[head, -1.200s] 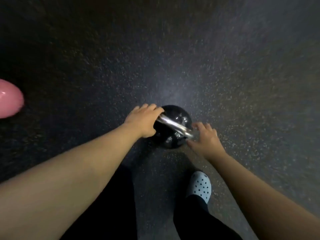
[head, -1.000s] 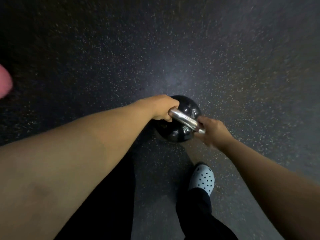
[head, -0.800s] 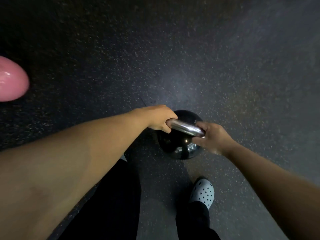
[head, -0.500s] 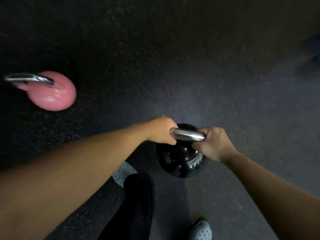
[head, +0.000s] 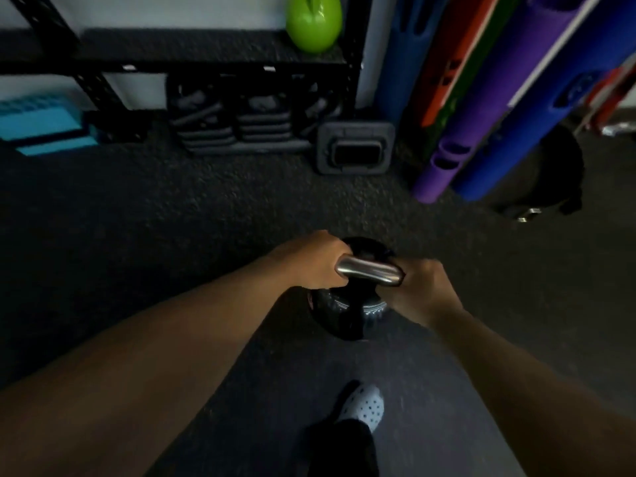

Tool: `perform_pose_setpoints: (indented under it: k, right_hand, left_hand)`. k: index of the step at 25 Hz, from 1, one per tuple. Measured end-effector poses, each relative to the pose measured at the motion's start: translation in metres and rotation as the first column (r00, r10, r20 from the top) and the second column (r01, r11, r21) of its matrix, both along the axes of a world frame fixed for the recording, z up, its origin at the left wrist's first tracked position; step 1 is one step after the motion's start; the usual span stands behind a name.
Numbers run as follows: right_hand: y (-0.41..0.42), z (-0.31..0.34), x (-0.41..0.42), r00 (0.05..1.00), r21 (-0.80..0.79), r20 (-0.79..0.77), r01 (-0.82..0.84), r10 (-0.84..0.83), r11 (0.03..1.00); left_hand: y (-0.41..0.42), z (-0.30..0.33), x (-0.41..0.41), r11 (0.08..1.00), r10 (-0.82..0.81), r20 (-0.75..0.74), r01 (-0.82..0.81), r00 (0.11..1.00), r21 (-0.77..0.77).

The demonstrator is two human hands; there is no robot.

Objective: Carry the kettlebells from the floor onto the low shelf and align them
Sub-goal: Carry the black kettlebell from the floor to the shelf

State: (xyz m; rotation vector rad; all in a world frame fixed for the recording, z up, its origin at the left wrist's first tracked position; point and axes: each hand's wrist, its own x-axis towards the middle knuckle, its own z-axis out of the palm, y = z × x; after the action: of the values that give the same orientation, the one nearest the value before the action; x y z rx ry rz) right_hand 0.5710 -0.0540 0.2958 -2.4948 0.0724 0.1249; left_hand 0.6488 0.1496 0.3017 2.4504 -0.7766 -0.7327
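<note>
A black kettlebell [head: 347,309] with a shiny steel handle hangs in front of me above the dark floor. My left hand [head: 318,261] grips the handle's left end and my right hand [head: 421,289] grips its right end. Ahead stands the low black shelf [head: 192,51], with a green kettlebell [head: 315,20] resting at its right end. The rest of the shelf's top shows bare.
Under the shelf lie stacked black weight plates [head: 241,123] and a square black weight [head: 356,148]. Blue blocks [head: 41,127] sit at the left. Rolled mats [head: 488,98] lean at the right, with a dark round object [head: 547,173] beside them. My white shoe [head: 363,406] is below.
Both hands closed on the black kettlebell's handle and lifted it off the floor. I turned away from the pink kettlebell; the shelf and the green kettlebell have come into view.
</note>
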Motion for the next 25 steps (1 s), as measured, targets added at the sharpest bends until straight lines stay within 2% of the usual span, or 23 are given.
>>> perform_pose_setpoints:
  k: [4,7,11,18,25]
  right_hand:
    - [0.020,0.035,0.148,0.991,0.023,0.054,-0.124,0.123,0.992]
    - [0.045,0.051,0.239,0.971,-0.012,0.154,-0.183,0.182,0.983]
    - [0.089,0.058,0.364,0.947,-0.016,0.191,-0.259,0.257,0.966]
    - [0.163,0.053,0.550,0.917,-0.016,0.280,-0.291,0.284,0.957]
    - [0.197,0.050,0.716,0.866,-0.020,0.376,-0.347,0.329,0.938]
  left_hand:
    - [0.028,0.041,0.120,0.987,0.138,0.167,-0.150,0.976,0.064]
    - [0.050,0.057,0.194,0.974,0.187,0.243,-0.211,0.952,0.078]
    - [0.094,0.057,0.293,0.951,0.279,0.396,-0.308,0.875,0.011]
    - [0.163,0.058,0.466,0.924,0.281,0.591,-0.380,0.757,0.049]
    - [0.192,0.060,0.616,0.879,0.369,0.648,-0.477,0.666,-0.011]
